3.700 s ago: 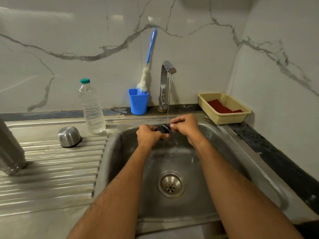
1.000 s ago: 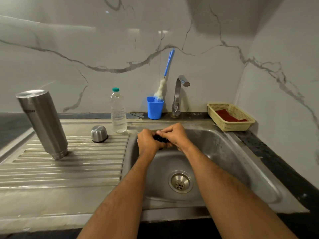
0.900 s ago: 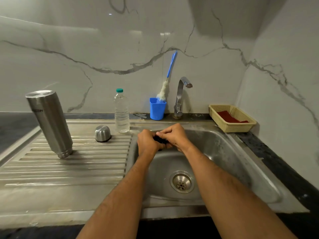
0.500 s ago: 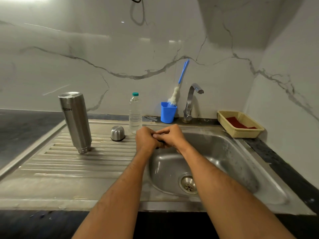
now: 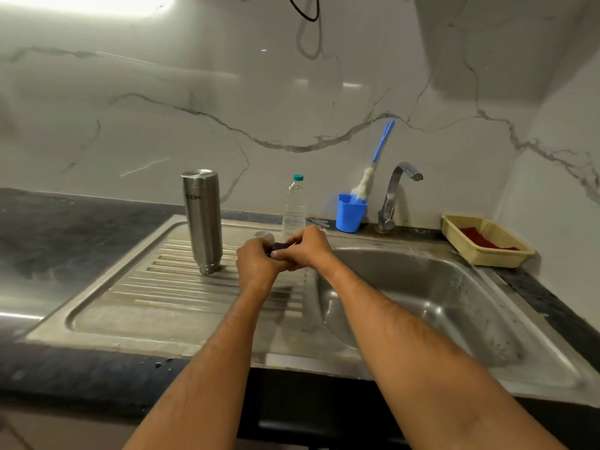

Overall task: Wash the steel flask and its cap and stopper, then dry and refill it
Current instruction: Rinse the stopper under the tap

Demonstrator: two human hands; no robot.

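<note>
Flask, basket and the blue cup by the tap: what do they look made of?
Flask: brushed steel by its grey satin sheen and soft reflections. Basket: probably moulded plastic, pale yellow with a fine lattice weave, though woven cane cannot be ruled out. Blue cup: likely plastic, with uniform saturated colour and a dull gloss.

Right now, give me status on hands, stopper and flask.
Left hand and right hand both grip the black stopper. Steel flask upside down on drainboard. Nothing blocking.
</note>
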